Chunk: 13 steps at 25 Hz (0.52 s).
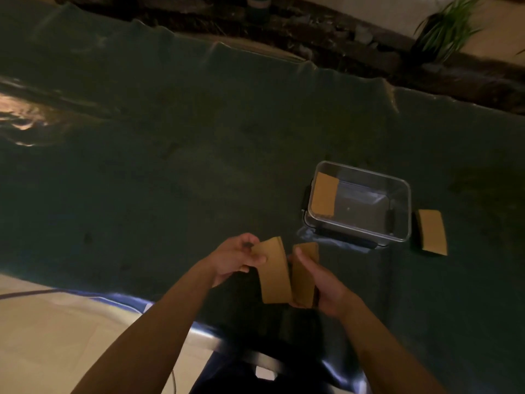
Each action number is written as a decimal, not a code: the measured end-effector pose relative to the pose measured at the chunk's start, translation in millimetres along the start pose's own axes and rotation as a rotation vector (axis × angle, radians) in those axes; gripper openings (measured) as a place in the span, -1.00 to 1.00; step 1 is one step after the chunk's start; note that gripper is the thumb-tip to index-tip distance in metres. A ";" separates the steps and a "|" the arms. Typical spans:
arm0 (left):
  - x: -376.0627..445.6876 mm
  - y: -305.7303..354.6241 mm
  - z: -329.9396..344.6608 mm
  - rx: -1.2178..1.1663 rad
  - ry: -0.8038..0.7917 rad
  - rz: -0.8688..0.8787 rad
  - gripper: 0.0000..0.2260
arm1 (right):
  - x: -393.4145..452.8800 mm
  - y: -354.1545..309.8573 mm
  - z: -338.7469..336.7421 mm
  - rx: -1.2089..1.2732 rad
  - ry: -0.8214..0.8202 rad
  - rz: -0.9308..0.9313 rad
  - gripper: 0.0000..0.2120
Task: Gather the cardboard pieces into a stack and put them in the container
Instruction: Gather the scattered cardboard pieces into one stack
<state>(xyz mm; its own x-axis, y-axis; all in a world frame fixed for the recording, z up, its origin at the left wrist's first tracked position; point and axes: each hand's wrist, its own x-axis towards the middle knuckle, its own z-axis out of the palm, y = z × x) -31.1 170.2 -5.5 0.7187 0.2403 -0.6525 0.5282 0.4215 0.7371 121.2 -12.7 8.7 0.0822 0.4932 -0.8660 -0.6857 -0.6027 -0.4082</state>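
the person's left hand (237, 257) hangs over the near edge of the table (170, 180), which is covered in a dark green cloth. its fingers are closed in a pinch on the upper left corner of a cardboard piece (274, 273), thumb across the face, and the piece stands steeply tilted with its lower end towards the person. it may be more than one sheet thick at the top edge, but the dim light leaves that uncertain.

just to its right, the right hand (322, 288) cups a second cardboard bundle (305, 275) from the side, palm against it and fingers wrapped behind. the two held lots stand side by side, close or just touching at their lower ends, and are not yet squared into one stack.

further right and towards the far side, well in from the right edge of the table, sits the clear container (397, 223) with dark clips. one cardboard piece in the container (324, 197) leans against its left wall.

just beside the container's right wall, a loose cardboard piece (431, 233) lies flat on the cloth.

by this showing the task looks about midway: some card is already in, two lots are in hand and need merging, and one piece is left to collect before the stack goes in.
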 end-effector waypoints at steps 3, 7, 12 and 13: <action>8.0 9.8 21.8 0.037 -0.007 0.074 -0.76 | -2.0 1.3 8.3 -0.018 -0.124 0.006 -0.19; 10.7 14.1 39.5 0.169 0.115 0.197 -0.75 | -0.1 0.9 12.2 -0.111 -0.148 -0.061 -0.40; 5.6 23.6 47.4 0.616 0.161 0.399 -0.74 | 5.9 1.3 8.0 -0.117 -0.090 -0.026 -0.63; 5.4 24.9 47.1 0.671 0.152 0.417 -0.72 | 6.5 1.4 8.6 -0.122 -0.062 -0.028 -0.65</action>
<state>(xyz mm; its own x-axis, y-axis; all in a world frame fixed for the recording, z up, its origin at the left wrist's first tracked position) 7.2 140.9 17.6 0.8727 0.3991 -0.2812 0.4237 -0.3331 0.8423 114.5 -5.0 5.0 0.0521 0.5465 -0.8359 -0.5901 -0.6584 -0.4672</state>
